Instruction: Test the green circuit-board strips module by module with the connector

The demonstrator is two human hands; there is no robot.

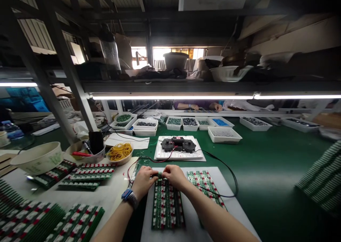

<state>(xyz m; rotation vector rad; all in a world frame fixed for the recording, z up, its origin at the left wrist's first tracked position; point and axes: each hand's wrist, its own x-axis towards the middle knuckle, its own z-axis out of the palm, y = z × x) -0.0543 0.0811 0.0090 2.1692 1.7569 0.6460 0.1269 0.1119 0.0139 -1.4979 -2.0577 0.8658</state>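
Observation:
A green circuit board panel (167,206) with rows of white and red parts lies on a white board (191,231) in front of me. My left hand (145,181) is closed at the panel's far left edge, fingertips pinching a small green part of it. From the right, my right hand (174,176) pinches the same far edge, its fingertips close to the left ones. A red wire (128,171) runs to the left hand, and a black cable (236,185) loops back toward the right wrist. Whether the fingers also hold the wire ends is hidden. Another panel (205,185) lies to the right.
A black twin-unit device (178,144) sits on a white tray (160,155) beyond my hands. White bins (225,134) of small parts line the back. Rubber bands fill a bowl (124,161) at left, near stacked panels (77,220). A co-worker's hands (195,107) show behind.

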